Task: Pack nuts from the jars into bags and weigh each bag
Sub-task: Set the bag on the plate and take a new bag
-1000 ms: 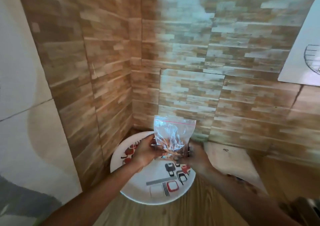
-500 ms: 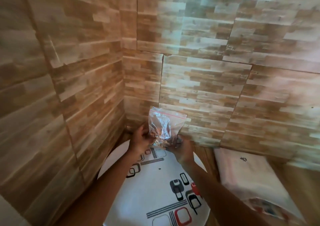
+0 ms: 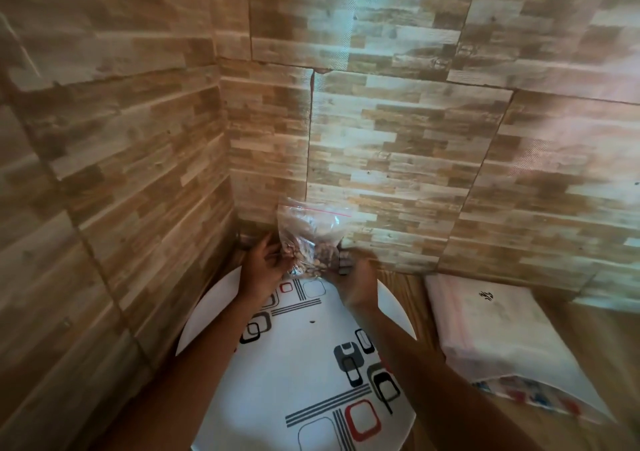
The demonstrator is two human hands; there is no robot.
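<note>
Crinkly clear bag (image 3: 309,229) (nuts inside), both hands

The bag (image 3: 311,229) was thin clear plastic, crinkled and glinting, the plate (image 3: 294,357) smooth glossy white with printed squares, the wall panels (image 3: 398,145) wood-look with a faintly textured sheen, the tabletop (image 3: 408,294) grained wood, and the stack of bags (image 3: 491,329) soft translucent plastic.

Walls: left wall (image 3: 121,159) and back wall (image 3: 398,152), both in wood-look plank panels, meet at a corner | seams: panel joints visible, some edges lifting | surface: brown wood-grain tabletop (image 3: 609,353) below | light: pale sheen on upper back wall, left wall dimmer
</note>
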